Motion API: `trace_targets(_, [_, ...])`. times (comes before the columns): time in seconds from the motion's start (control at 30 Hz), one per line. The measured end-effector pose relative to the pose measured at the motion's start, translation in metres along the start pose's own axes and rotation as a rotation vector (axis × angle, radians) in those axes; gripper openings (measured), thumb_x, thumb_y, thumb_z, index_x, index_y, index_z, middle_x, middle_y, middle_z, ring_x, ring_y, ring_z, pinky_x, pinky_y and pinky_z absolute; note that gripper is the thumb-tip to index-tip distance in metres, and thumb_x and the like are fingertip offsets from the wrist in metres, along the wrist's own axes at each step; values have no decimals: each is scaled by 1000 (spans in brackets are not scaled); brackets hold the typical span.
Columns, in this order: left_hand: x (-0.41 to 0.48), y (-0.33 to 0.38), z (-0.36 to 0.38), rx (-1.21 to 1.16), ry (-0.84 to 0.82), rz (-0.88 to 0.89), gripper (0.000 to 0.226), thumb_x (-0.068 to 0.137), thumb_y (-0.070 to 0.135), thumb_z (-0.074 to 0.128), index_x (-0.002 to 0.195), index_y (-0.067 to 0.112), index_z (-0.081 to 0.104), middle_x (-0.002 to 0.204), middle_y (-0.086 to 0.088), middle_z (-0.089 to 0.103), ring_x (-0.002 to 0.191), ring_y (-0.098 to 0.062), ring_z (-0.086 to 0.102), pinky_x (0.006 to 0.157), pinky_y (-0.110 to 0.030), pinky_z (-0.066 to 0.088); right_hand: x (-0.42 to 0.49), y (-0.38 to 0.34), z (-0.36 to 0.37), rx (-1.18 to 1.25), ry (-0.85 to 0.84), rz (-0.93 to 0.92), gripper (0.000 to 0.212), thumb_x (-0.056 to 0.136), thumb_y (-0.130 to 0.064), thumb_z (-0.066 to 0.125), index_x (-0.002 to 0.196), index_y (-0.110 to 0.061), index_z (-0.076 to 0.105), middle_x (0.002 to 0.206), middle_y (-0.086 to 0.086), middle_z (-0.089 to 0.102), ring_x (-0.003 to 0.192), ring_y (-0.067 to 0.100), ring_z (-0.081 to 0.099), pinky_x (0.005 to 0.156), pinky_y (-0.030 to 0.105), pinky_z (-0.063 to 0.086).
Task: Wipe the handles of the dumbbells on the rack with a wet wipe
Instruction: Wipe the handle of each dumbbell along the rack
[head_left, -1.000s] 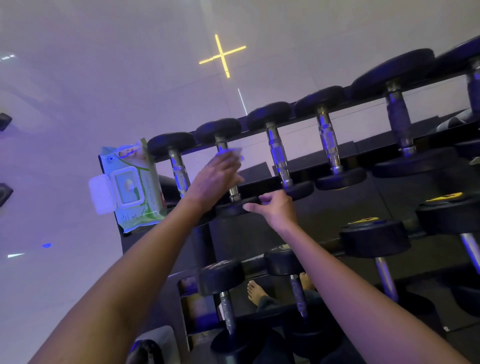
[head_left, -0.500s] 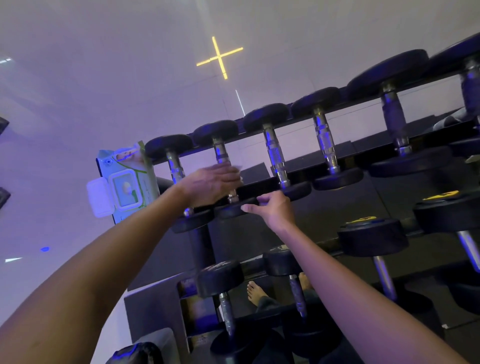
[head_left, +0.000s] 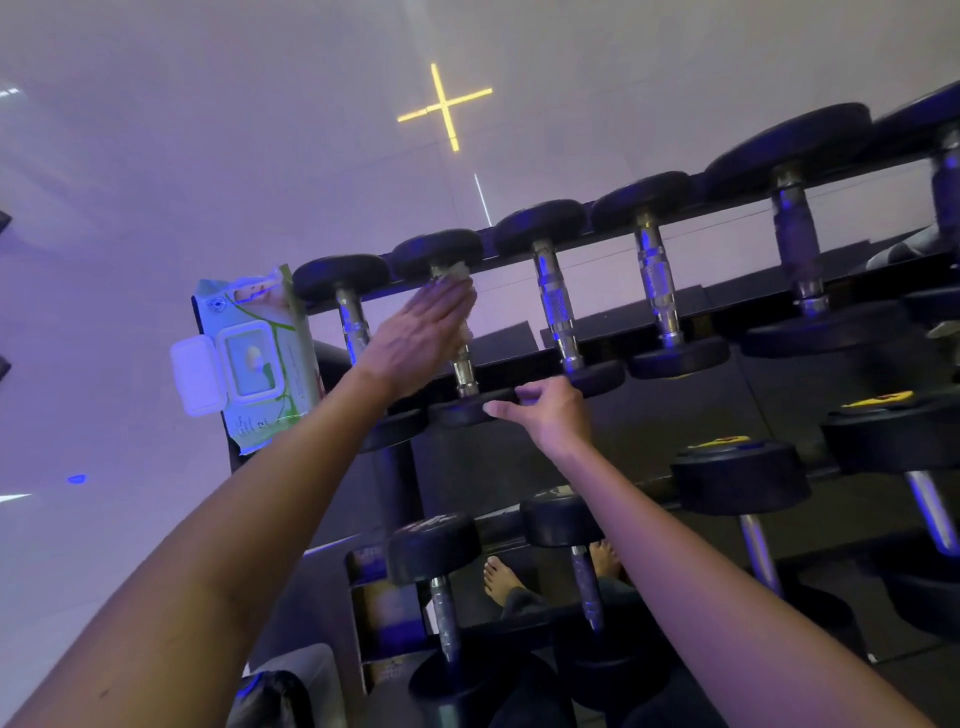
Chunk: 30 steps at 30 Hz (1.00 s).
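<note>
A black rack (head_left: 613, 248) holds a top row of chrome-handled dumbbells. My left hand (head_left: 415, 338) lies with straight fingers along the handle of the second dumbbell (head_left: 464, 371) from the left and presses a white wet wipe (head_left: 457, 273) against it. The wipe shows at my fingertips, just under the far head. My right hand (head_left: 545, 415) grips the rim of that dumbbell's near head (head_left: 462, 413) with curled fingers.
An open pack of wet wipes (head_left: 254, 358) stands at the rack's left end. More dumbbells (head_left: 657, 291) fill the top row to the right, and bigger ones (head_left: 737, 475) lie on the lower tier. Bare feet (head_left: 501, 577) show below the rack.
My left hand slid down the handle to its near end, then back up to the far head, with the fingers now stretched out. My right hand stayed on the near head.
</note>
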<state>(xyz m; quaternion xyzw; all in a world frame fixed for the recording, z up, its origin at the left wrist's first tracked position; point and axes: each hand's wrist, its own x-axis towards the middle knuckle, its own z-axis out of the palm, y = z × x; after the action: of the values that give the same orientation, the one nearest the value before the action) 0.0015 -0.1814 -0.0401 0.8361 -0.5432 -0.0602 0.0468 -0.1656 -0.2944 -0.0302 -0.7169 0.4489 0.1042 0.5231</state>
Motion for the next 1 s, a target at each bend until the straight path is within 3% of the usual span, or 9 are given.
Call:
trace_targets(0.1, [-32, 18, 11, -157, 10, 80, 50, 94, 17, 27, 141, 1, 37, 149, -10, 26, 139, -26, 20, 115, -23, 4, -3, -2, -2, -73, -46, -12, 61, 70, -43, 79, 117, -8, 63, 114, 8, 67, 109, 24, 61, 92, 33, 47])
trace_targets(0.2, [-39, 29, 12, -298, 173, 31, 41, 90, 0, 51, 131, 6, 54, 140, -7, 48, 132, -19, 40, 109, -23, 29, -19, -2, -8, -509, 72, -364, 54, 76, -37, 75, 123, -14, 61, 113, 6, 68, 106, 25, 61, 88, 37, 48])
trace_targets(0.3, [-7, 40, 1, -667, 444, -530, 24, 89, 7, 60, 111, 6, 68, 119, -2, 61, 94, -3, 60, 84, -11, 44, -18, 2, -10, -892, 278, -724, 61, 67, -32, 82, 123, -17, 61, 116, -2, 66, 105, 22, 57, 90, 38, 41])
trace_targets(0.4, [6, 48, 4, -946, 645, -922, 12, 85, 9, 64, 94, 6, 71, 98, -6, 67, 74, -2, 58, 69, -12, 44, 4, -9, -2, -1097, 9, -644, 44, 84, -33, 67, 125, -21, 55, 122, -2, 61, 118, 21, 48, 99, 37, 28])
trace_targets(0.47, [-9, 65, 6, -1018, 597, -1034, 6, 83, 12, 68, 86, 6, 69, 84, -4, 69, 70, -7, 59, 68, -16, 44, 18, -19, 2, -1147, -78, -613, 28, 88, -29, 60, 116, -24, 59, 113, 0, 65, 112, 22, 54, 94, 35, 31])
trace_targets(0.63, [-14, 58, 6, -1145, 510, -1045, 11, 81, 6, 71, 90, 7, 65, 86, -6, 67, 67, 1, 63, 68, -16, 50, 13, -8, 1, -1206, 89, -712, 18, 80, -25, 69, 98, -24, 69, 90, -3, 72, 97, 17, 65, 109, 38, 28])
trace_targets(0.77, [23, 41, -3, -1272, 549, -1021, 32, 94, 11, 55, 125, 1, 56, 120, -11, 63, 109, -20, 61, 91, -32, 52, -3, 10, 6, -1045, 282, -874, 30, 53, -23, 87, 80, -21, 74, 71, -7, 71, 68, 14, 68, 100, 45, 42])
trace_targets(0.9, [-7, 79, 8, -1097, 406, -920, 32, 100, 17, 43, 129, 10, 56, 75, 7, 55, 65, 0, 46, 64, -11, 38, 8, 0, 4, -1130, 73, -685, 27, 83, -20, 66, 109, -19, 60, 105, -2, 67, 103, 18, 62, 115, 44, 15])
trace_targets(1.0, [-27, 83, 12, -978, 391, -922, 35, 92, 11, 57, 127, 11, 58, 87, 2, 64, 77, -5, 54, 70, -5, 38, 22, -11, 2, -1217, -44, -621, 22, 90, -22, 55, 111, -25, 60, 106, -2, 67, 108, 19, 59, 114, 41, 14])
